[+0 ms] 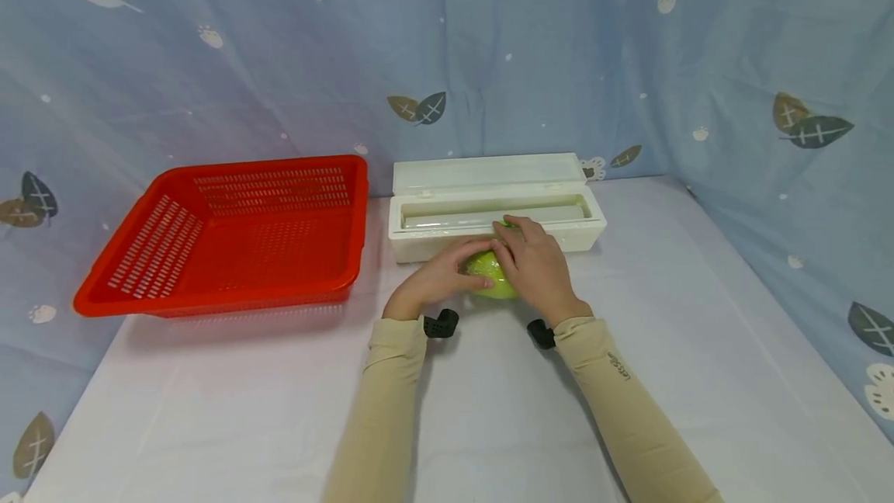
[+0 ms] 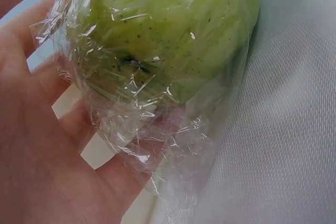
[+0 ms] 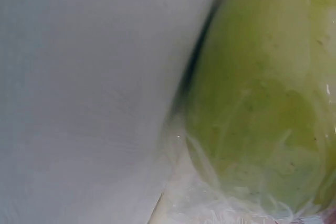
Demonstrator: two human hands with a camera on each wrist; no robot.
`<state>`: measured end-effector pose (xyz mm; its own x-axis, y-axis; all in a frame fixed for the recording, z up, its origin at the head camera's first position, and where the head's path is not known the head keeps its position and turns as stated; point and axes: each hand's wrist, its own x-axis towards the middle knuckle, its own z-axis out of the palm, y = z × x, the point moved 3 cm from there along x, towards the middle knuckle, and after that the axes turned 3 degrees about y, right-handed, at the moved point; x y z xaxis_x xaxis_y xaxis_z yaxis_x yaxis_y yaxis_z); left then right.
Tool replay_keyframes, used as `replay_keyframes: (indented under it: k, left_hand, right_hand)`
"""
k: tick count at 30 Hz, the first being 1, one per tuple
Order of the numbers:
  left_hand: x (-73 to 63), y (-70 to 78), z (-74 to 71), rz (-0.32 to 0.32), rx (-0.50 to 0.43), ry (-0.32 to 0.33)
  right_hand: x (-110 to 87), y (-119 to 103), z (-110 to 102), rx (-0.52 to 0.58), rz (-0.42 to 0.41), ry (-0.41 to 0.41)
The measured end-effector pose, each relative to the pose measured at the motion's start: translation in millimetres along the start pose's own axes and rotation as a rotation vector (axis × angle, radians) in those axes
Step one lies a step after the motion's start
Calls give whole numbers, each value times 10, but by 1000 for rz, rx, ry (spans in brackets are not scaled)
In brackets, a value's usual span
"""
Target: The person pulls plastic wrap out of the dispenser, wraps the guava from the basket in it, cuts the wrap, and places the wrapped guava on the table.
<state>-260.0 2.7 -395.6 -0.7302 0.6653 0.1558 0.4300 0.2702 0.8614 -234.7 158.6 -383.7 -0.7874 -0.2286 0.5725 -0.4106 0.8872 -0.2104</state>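
A speckled green fruit (image 1: 493, 279), wrapped in clear cling film, sits low over the white tablecloth in front of a long white box (image 1: 499, 208). My left hand (image 1: 440, 279) curves its fingers and thumb round the fruit's left side. From the right and above, my right hand (image 1: 536, 262) holds it with bent fingers. Close up in the left wrist view, crinkled cling film (image 2: 136, 145) bunches below the fruit's dark end and trails past the fingers. In the right wrist view the film lies smoother over the fruit (image 3: 257, 98), and that hand's fingers are mostly hidden.
The white box's lid (image 1: 489, 173) is raised, with a pale roll (image 1: 489, 217) lying inside. A red plastic basket (image 1: 268, 254) stands at the back left of the table. Behind everything hangs a blue leaf-print curtain (image 1: 517, 60).
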Motion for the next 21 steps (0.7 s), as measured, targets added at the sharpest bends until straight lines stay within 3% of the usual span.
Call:
replay_keyframes:
  k: [5, 11, 21]
  left_hand:
    - [-28, 116, -15, -20, -22, -13]
    - [30, -83, 14, -22, 17, -14]
    - [38, -98, 18, -32, 26, -16]
  right_hand:
    - [16, 0, -6, 1, -2, 11]
    - [30, 43, -9, 6, 9, 22]
    - [28, 83, -32, 26, 10, 42]
